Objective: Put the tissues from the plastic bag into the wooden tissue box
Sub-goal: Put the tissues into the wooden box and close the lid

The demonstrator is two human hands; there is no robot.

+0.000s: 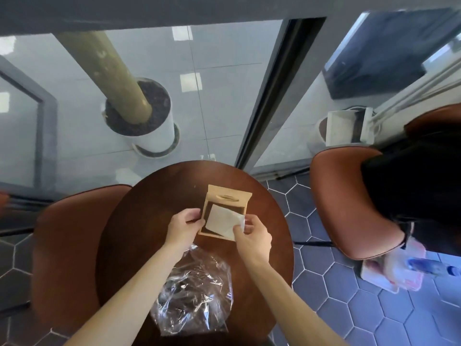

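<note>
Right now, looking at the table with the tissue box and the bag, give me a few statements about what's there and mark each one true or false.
1. The wooden tissue box stands open on the round table. True.
2. The plastic bag lies beyond the box, by the window. False: it lies nearer the person than the box, between the forearms.
3. The right hand pinches the tissues at their corner. True.
4. The left hand is inside the plastic bag. False: it is at the box's left edge.
5. The tissues are still in the bag. False: they sit over the box's opening.
</note>
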